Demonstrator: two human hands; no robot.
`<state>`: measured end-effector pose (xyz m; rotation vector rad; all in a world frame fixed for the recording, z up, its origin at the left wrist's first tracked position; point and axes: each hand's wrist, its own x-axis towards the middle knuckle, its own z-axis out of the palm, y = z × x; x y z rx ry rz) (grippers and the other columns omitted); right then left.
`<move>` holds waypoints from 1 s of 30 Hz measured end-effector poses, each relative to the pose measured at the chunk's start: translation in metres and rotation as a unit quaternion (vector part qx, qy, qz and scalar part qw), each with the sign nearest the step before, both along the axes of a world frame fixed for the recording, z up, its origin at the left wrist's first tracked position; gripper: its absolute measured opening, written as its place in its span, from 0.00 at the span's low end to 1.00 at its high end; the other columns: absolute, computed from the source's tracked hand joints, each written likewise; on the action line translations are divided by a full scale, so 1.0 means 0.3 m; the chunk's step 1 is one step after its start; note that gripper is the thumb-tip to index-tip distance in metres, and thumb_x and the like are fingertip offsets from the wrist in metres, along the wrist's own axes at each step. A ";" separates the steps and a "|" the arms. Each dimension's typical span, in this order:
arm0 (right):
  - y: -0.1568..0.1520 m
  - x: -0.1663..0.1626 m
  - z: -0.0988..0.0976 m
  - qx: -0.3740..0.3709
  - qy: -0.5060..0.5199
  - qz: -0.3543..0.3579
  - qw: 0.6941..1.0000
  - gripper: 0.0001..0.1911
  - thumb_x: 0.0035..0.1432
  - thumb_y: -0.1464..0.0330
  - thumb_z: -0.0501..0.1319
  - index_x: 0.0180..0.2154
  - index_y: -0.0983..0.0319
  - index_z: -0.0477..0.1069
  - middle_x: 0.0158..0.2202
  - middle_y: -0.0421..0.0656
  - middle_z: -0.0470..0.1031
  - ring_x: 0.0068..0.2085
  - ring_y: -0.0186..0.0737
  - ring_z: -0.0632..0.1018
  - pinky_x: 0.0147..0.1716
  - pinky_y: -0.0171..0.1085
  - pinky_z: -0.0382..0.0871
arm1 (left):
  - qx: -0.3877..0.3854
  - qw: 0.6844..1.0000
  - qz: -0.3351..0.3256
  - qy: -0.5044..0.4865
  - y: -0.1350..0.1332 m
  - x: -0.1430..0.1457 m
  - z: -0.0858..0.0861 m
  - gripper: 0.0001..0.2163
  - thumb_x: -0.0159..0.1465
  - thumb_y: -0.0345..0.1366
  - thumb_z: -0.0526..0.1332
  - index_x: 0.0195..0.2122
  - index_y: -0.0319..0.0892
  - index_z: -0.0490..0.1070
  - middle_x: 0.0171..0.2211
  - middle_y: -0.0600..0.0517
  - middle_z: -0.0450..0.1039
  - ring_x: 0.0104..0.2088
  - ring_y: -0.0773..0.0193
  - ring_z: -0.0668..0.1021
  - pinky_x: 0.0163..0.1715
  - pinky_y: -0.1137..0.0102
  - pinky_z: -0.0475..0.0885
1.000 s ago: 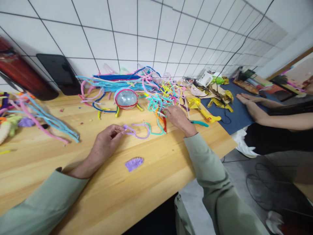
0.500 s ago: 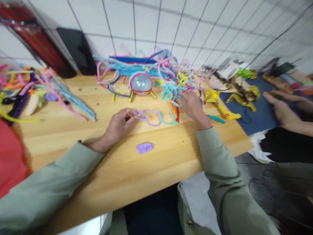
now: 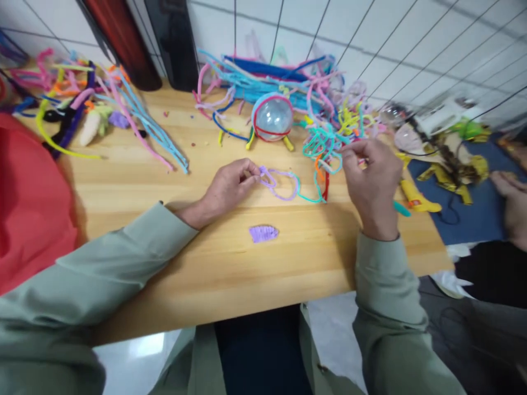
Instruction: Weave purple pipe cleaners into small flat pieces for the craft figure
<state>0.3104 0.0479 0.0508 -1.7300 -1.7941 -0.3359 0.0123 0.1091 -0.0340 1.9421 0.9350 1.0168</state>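
My left hand rests on the wooden table and pinches one end of a bent lilac pipe cleaner that joins a teal one. My right hand is raised a little above the table with its fingers curled; it grips a strand at the edge of a tangled pile of coloured pipe cleaners. A small flat lilac coiled piece lies on the table below the bent wire. A clear plastic ball ringed with red wire sits behind it.
More pipe cleaners lie at the far left, by a red cloth. A yellow glue gun and gold foil scraps sit at the right on a blue mat, where another person's hand rests. A tiled wall stands behind.
The camera has swung left and down. My right hand has lifted off the pile and curled round a strand. My left hand keeps its pinch on the lilac wire.
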 end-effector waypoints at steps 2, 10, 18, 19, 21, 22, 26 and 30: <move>0.021 0.042 -0.020 -0.003 0.000 -0.021 1.000 0.09 0.71 0.64 0.59 0.38 0.55 0.76 0.39 0.46 0.84 0.44 0.50 0.84 0.49 0.50 0.77 | -0.013 1.000 -0.003 -0.004 0.001 0.000 -0.002 0.02 0.68 0.33 0.65 0.36 0.41 0.76 0.31 0.53 0.79 0.28 0.67 0.73 0.31 0.71 0.66; 0.043 0.085 -0.068 0.017 0.037 -0.010 0.999 0.10 0.66 0.64 0.60 0.39 0.56 0.81 0.40 0.47 0.86 0.40 0.49 0.84 0.46 0.49 0.78 | -0.015 1.000 -0.010 -0.024 0.001 0.001 -0.010 0.03 0.68 0.34 0.64 0.36 0.42 0.76 0.31 0.52 0.78 0.29 0.65 0.73 0.32 0.71 0.67; 0.006 -0.063 -0.085 -0.048 0.044 0.067 0.996 0.10 0.68 0.65 0.59 0.42 0.57 0.80 0.43 0.48 0.86 0.45 0.50 0.84 0.48 0.49 0.78 | -0.068 0.992 0.078 -0.077 0.007 0.006 0.002 0.02 0.66 0.34 0.64 0.36 0.43 0.74 0.24 0.58 0.70 0.22 0.68 0.66 0.26 0.71 0.62; -0.001 -0.095 -0.087 -0.062 0.034 0.088 0.994 0.10 0.69 0.66 0.60 0.44 0.57 0.80 0.44 0.49 0.86 0.46 0.51 0.84 0.50 0.49 0.77 | -0.070 0.991 0.082 -0.076 0.007 0.006 0.005 0.02 0.66 0.34 0.64 0.36 0.43 0.74 0.24 0.59 0.69 0.22 0.68 0.66 0.26 0.71 0.61; -0.017 -0.164 -0.093 -0.087 0.003 0.134 0.987 0.11 0.69 0.66 0.60 0.46 0.58 0.80 0.46 0.50 0.86 0.50 0.52 0.83 0.53 0.50 0.76 | -0.071 0.991 0.088 -0.071 0.008 0.006 0.008 0.02 0.66 0.34 0.64 0.36 0.43 0.74 0.23 0.59 0.68 0.22 0.68 0.66 0.25 0.71 0.62; -0.025 -0.198 -0.095 -0.102 -0.016 0.152 0.983 0.11 0.70 0.66 0.59 0.47 0.57 0.80 0.47 0.50 0.86 0.51 0.53 0.83 0.54 0.50 0.75 | -0.070 0.991 0.091 -0.070 0.009 0.006 0.009 0.03 0.67 0.35 0.64 0.36 0.43 0.74 0.23 0.59 0.68 0.22 0.68 0.66 0.25 0.71 0.62; -0.040 -0.309 -0.116 -0.166 -0.078 0.154 0.971 0.12 0.72 0.64 0.59 0.49 0.59 0.80 0.48 0.52 0.85 0.50 0.56 0.82 0.52 0.52 0.75 | -0.059 0.989 0.117 -0.072 0.013 0.007 0.008 0.03 0.67 0.35 0.64 0.35 0.43 0.73 0.24 0.59 0.69 0.23 0.69 0.66 0.26 0.71 0.63; -0.020 -0.349 -0.160 -0.219 -0.100 0.128 0.962 0.10 0.71 0.67 0.59 0.45 0.60 0.80 0.46 0.55 0.85 0.48 0.56 0.83 0.50 0.51 0.75 | -0.054 0.990 0.118 -0.063 0.013 0.008 0.004 0.02 0.67 0.33 0.64 0.36 0.43 0.73 0.25 0.59 0.70 0.23 0.69 0.67 0.27 0.71 0.63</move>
